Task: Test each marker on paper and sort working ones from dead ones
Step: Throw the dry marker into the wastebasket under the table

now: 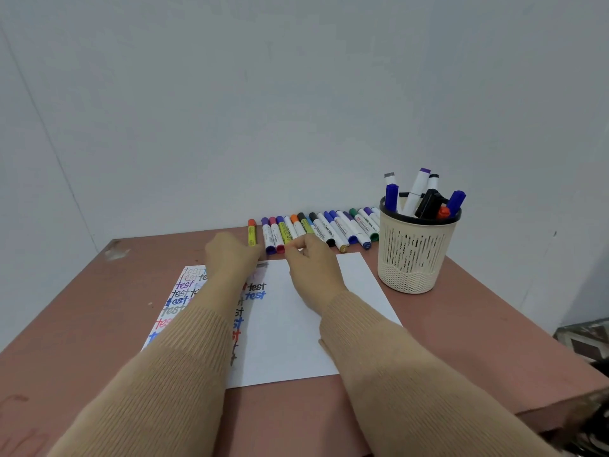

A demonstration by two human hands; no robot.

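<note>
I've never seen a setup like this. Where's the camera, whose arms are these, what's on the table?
No machine here: a person wears one camera on the head, looking down at their own arms in tan knitted sleeves. The left hand and right hand reach to a row of capped coloured markers along the wall. Beneath lies a white paper sheet with "test" written in many colours, on a reddish-brown table. A cream slotted plastic cup holds more markers. Whether either hand grips one is unclear.

left hand (230,255) fingers hidden | paper (296,324) writing part-covered by sleeves (184,357) | markers (316,229) labels unreadable
</note>
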